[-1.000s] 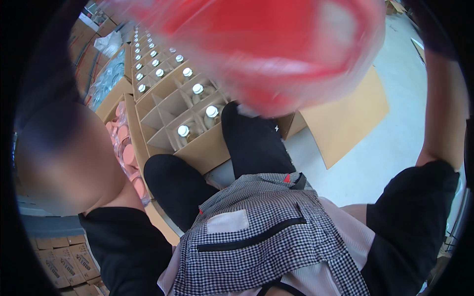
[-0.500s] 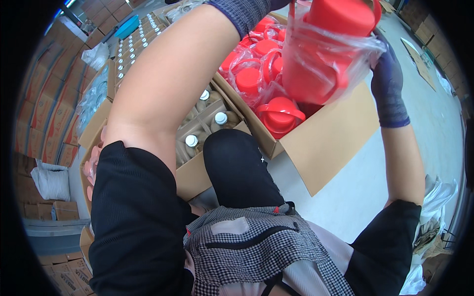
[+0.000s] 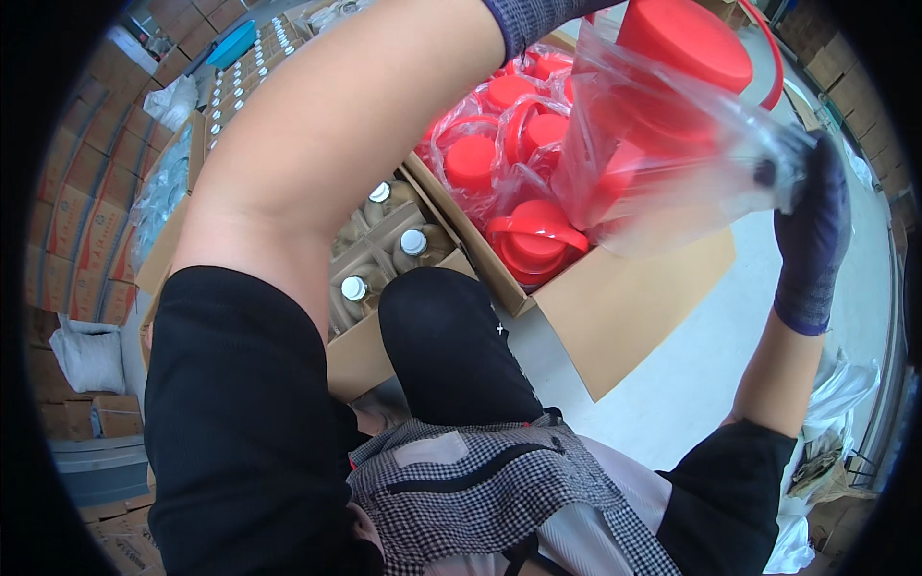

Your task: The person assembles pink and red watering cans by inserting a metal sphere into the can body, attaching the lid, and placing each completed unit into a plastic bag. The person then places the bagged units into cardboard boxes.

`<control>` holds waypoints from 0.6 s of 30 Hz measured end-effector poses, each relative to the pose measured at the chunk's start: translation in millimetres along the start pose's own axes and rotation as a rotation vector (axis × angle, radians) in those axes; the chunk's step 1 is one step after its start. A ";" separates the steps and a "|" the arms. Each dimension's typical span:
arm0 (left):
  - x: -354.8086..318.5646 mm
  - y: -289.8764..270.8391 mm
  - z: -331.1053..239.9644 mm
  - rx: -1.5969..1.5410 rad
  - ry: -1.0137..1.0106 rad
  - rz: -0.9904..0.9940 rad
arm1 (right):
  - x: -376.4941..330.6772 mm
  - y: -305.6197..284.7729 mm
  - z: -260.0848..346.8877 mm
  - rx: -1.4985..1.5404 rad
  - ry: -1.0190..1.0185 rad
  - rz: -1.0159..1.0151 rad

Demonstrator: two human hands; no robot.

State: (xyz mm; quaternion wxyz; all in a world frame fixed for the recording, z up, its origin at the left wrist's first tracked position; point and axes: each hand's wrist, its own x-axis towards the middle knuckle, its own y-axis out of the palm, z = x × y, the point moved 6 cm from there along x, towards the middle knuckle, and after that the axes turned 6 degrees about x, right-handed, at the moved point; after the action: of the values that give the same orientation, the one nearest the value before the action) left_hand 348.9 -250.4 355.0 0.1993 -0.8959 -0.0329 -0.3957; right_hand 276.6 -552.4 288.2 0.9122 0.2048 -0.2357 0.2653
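A red plastic jug with a thin loop handle [image 3: 687,43] is held up at the upper right, over an open carton [image 3: 629,322]. Clear plastic bag [image 3: 663,187] hangs around its lower part. My right hand [image 3: 816,216], in a dark purple glove, is closed on the gathered edge of the bag and stretches it out to the right. My left hand [image 3: 543,21], in a matching glove, reaches up beside the jug at the top edge; its fingers are out of the picture. Several bagged red jugs [image 3: 473,161] fill the carton below.
Left of that carton stands another with white-capped clear bottles [image 3: 413,242] between cardboard dividers. More capped bottles [image 3: 252,82] stand behind it. Brown cartons [image 3: 86,226] are stacked at far left. White plastic sacks [image 3: 836,394] lie at the right. My knee [image 3: 442,326] is against the bottle carton.
My right hand has moved right and slightly down, pulling the bag out taut. The jug now shows more bare surface and has shifted to the right, its handle swung outward.
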 end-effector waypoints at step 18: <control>-41.6 76.7 51.8 0.876 0.253 0.606 | -30.5 -8.6 -111.9 -1.954 0.329 1.049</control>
State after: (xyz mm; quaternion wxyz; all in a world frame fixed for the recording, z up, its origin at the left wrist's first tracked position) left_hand 373.1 -296.8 268.0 0.6613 -0.6439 0.0890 -0.3744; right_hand 294.7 -515.1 179.6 0.4768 -0.7611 -0.2767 0.3417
